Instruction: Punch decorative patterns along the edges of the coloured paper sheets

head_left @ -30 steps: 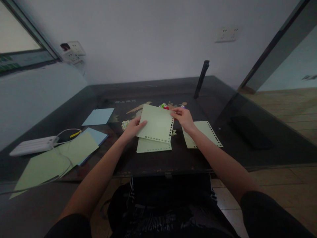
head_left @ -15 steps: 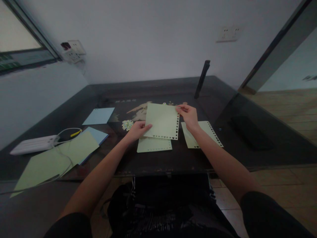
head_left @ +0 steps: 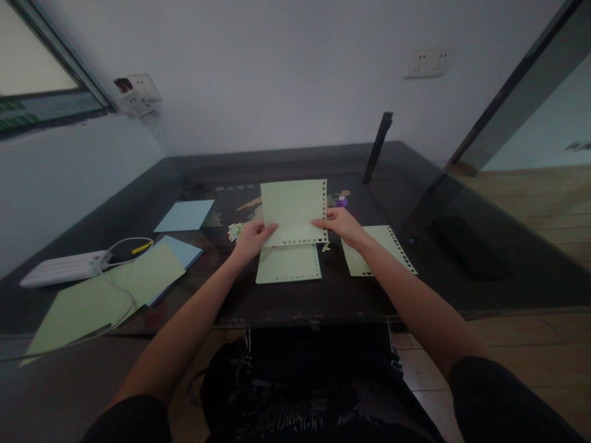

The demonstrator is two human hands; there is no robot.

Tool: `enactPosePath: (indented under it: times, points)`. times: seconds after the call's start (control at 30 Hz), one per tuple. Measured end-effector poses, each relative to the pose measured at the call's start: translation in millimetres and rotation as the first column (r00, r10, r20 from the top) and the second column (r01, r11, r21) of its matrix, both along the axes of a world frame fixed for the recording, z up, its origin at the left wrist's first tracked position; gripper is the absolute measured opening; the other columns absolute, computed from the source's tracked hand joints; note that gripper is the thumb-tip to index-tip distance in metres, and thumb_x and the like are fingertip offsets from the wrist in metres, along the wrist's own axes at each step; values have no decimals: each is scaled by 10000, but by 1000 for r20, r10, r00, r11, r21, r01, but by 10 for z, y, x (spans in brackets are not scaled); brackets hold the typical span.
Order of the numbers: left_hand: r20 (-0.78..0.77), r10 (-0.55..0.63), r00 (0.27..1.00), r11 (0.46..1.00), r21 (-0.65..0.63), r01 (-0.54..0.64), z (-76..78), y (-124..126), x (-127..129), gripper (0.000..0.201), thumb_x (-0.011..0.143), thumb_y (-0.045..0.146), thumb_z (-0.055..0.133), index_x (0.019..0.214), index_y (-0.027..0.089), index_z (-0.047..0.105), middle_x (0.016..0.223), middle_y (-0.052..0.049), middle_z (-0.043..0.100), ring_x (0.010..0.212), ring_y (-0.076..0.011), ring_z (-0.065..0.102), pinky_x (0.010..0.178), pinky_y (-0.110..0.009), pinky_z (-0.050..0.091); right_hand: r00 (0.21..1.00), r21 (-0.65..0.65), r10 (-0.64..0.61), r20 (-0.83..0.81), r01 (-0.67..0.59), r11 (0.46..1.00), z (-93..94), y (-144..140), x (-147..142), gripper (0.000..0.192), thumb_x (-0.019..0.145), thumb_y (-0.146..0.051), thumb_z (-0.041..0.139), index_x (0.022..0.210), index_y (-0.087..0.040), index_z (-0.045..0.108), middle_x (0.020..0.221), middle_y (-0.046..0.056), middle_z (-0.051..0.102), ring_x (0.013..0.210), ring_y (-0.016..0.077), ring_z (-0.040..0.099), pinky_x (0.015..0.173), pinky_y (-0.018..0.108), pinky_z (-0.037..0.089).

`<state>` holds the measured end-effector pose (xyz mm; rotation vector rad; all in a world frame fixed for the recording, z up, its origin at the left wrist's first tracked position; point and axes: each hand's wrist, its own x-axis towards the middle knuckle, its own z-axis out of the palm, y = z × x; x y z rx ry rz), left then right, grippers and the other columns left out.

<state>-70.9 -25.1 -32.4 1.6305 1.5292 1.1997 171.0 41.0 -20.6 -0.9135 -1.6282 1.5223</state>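
- Pinching the punched pale green sheet (head_left: 293,212) at opposite side edges, the fingers of the left hand (head_left: 250,241) and the right hand (head_left: 346,226) are closed on it, thumbs on the face toward the viewer, the rest mostly hidden behind.
- The sheet spans the gap between the hands at the centre of the frame; each is in contact, so neither is nearer. It looks close to square here, with no clear long axis.
- One column of holes runs up its right edge, the right thumb lying across it; a second row follows the bottom edge, below both thumbs.
- Just below, a lower green sheet (head_left: 289,263) lies on the dark tabletop (head_left: 332,301); the held sheet's bottom edge overlaps its top in view, but whether they touch cannot be told.
- Beside the left fingers, at centre left, is a pile of paper cut-outs (head_left: 236,231); a few loose cut-outs (head_left: 325,247) lie below the right fingers.
- Right of centre, partly behind the right wrist, lies another punched sheet (head_left: 381,243); above that hand sits a small purple object (head_left: 342,201).
- Farther out, at left, lies a light blue sheet (head_left: 184,216).
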Motion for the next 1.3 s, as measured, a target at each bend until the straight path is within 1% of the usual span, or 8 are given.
enactPosePath:
  times: [0.13, 0.23, 0.37, 0.47, 0.7, 0.87, 1.07, 1.3]
  points:
    - [15, -16, 1000, 1000, 1, 16, -10, 4, 2, 309, 764, 454, 574, 710, 154, 624, 637, -28, 615, 561, -127, 507, 501, -231, 366, 999, 16, -38, 29, 37, 999, 21, -9, -3, 174, 649, -306, 736, 746, -169, 690, 819, 73, 707, 749, 190, 638, 734, 365, 521]
    - [10, -10, 1000, 1000, -7, 10, -3, 1, 11, 310, 755, 452, 582, 708, 149, 626, 636, -28, 621, 565, -131, 514, 497, -231, 370, 999, 9, -37, 20, 37, 999, 29, -10, -1, 167, 656, -297, 735, 753, -169, 693, 824, 74, 708, 759, 193, 643, 738, 366, 522]
    - [23, -10, 1000, 1000, -13, 10, 13, -7, 16, 328, 748, 468, 584, 734, 144, 634, 655, -27, 631, 574, -135, 523, 497, -229, 371, 1000, -10, 3, -17, -4, 1000, 27, -20, 2, 174, 656, -281, 739, 782, -168, 699, 848, 76, 711, 758, 185, 649, 768, 373, 520]
    - [40, -24, 999, 1000, -17, 24, 8, -8, 13, 337, 752, 474, 583, 758, 141, 636, 669, -28, 636, 574, -129, 523, 504, -225, 376, 998, -18, 62, -32, -62, 998, 16, -26, 6, 182, 659, -263, 738, 812, -170, 705, 881, 76, 714, 792, 191, 652, 800, 385, 517]
    - [18, -17, 1000, 1000, 0, 17, -25, 2, 2, 329, 757, 465, 583, 705, 141, 614, 613, -16, 600, 533, -114, 488, 484, -221, 342, 994, 15, 102, 42, -103, 995, 29, -43, 21, 184, 672, -267, 725, 820, -159, 706, 905, 84, 715, 831, 213, 649, 818, 398, 515]
    - [9, -20, 1000, 1000, 4, 19, -26, 2, -1, 334, 759, 467, 581, 701, 140, 616, 605, -16, 593, 521, -112, 483, 478, -222, 339, 994, 44, 76, 82, -80, 996, 23, -34, 16, 216, 655, -288, 732, 825, -158, 704, 909, 81, 715, 833, 215, 646, 794, 391, 521]
    - [4, -25, 1000, 1000, 8, 25, -5, -7, 11, 340, 756, 475, 582, 723, 139, 625, 635, -21, 610, 552, -118, 497, 490, -221, 357, 992, 80, 36, 117, -46, 996, 11, -28, 12, 225, 647, -325, 729, 803, -165, 703, 887, 69, 722, 810, 219, 647, 806, 406, 513]
    - [13, -33, 999, 999, -5, 33, 21, -15, 29, 312, 755, 455, 581, 715, 149, 626, 634, -26, 614, 566, -129, 501, 493, -229, 367, 990, 100, 38, 137, -52, 994, 29, -27, 12, 218, 652, -313, 725, 803, -158, 698, 874, 75, 717, 784, 207, 643, 776, 385, 516]
